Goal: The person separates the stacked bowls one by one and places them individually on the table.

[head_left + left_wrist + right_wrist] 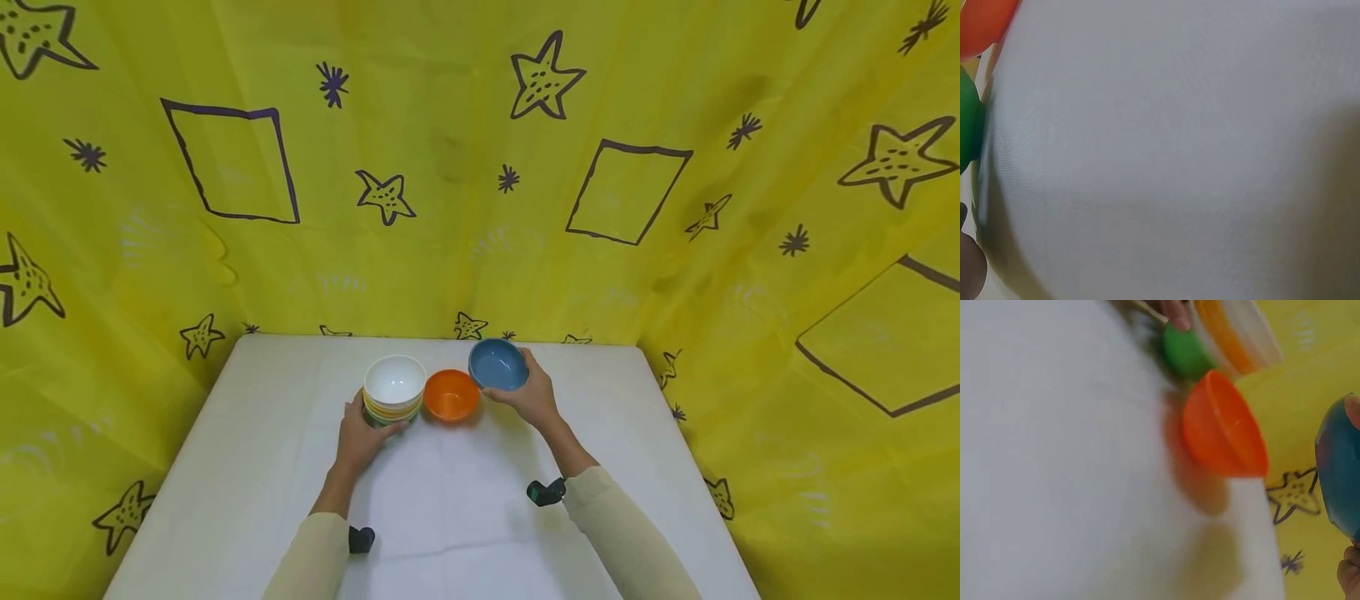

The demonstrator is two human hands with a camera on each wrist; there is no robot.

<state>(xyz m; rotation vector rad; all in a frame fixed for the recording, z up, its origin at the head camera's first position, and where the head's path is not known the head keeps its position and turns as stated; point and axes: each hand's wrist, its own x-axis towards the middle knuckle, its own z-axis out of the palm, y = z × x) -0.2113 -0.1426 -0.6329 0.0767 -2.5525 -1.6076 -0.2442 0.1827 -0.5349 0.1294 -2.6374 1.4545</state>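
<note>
Your left hand [362, 435] grips a stack of bowls [393, 397] from its near left side, thumb toward the near right. A white bowl [395, 379] tops it, yellow-orange shows beneath, and a green bowl [1186, 353] is at the base. Your right hand [534, 395] holds the blue bowl [498, 365] by its right side, thumb and fingers clamped on it, lifted off the white table [450, 517]. Between the two, the orange bowl [452, 396] stands upright on the table, touched by neither hand.

The left wrist view shows mostly table surface, so you can't be sure the stack's base meets it.

Steadiness probably matters most here. Support the stack low, around the green bowl, and let the white one ride level; tipping could slide the nested bowls apart. Carry the blue bowl higher than the orange rim so they don't knock. A light, even grip should do; squeezing hard might tilt it.
</note>
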